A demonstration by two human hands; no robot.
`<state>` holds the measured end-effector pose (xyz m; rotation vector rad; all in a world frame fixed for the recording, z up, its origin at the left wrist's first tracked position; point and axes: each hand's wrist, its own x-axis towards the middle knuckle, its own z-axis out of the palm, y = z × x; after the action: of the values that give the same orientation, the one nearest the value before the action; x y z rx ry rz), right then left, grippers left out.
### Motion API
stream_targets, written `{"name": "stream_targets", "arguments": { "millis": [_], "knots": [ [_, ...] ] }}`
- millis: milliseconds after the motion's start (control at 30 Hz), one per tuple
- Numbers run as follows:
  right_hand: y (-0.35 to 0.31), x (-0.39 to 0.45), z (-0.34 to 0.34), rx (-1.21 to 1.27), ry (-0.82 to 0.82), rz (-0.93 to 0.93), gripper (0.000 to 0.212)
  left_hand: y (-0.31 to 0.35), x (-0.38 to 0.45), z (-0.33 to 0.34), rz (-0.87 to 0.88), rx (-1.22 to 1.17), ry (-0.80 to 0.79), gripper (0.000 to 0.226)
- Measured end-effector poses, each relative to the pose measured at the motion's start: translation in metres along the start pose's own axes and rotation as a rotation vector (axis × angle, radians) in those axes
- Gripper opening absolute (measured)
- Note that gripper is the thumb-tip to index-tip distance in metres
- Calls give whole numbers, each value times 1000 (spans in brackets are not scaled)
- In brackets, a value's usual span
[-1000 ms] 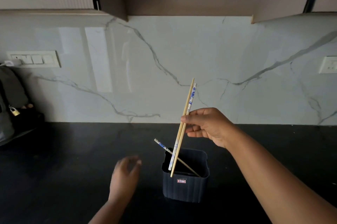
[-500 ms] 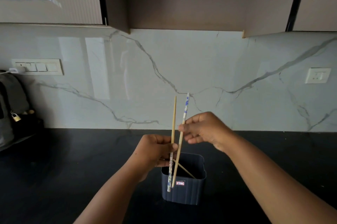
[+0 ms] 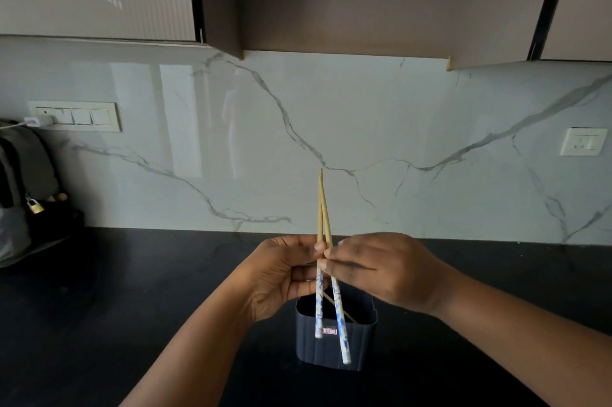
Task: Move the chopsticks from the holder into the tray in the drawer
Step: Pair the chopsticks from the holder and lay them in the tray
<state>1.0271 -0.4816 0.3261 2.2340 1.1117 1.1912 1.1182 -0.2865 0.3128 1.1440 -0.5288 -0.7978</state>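
We pinch the two blue-patterned wooden chopsticks (image 3: 323,241) with left hand (image 3: 281,277) and right hand (image 3: 384,269) above the dark ribbed plastic holder (image 3: 334,340); splayed ends risk one slipping loose.

My left hand (image 3: 281,277), which a second ago hung low and empty beside the holder (image 3: 334,343), now sits up against my right hand (image 3: 384,271) and pinches one chopstick. The two chopsticks (image 3: 323,218) no longer lie together in my right hand alone; each hand grips one. Half a second ago they stood apart at the top; now their bare tips meet above my hands and their blue-patterned ends spread below, in front of the holder.
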Motion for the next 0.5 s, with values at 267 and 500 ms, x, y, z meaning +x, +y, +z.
{"name": "stream_targets", "arguments": {
  "millis": [267, 500],
  "knots": [
    [-4, -3, 12, 2, 20, 32, 16, -8, -1, -3, -86, -4, 7, 29],
    [-6, -7, 16, 18, -22, 77, 13, -19, 1, 4, -168, -64, 31, 19]
  ]
}}
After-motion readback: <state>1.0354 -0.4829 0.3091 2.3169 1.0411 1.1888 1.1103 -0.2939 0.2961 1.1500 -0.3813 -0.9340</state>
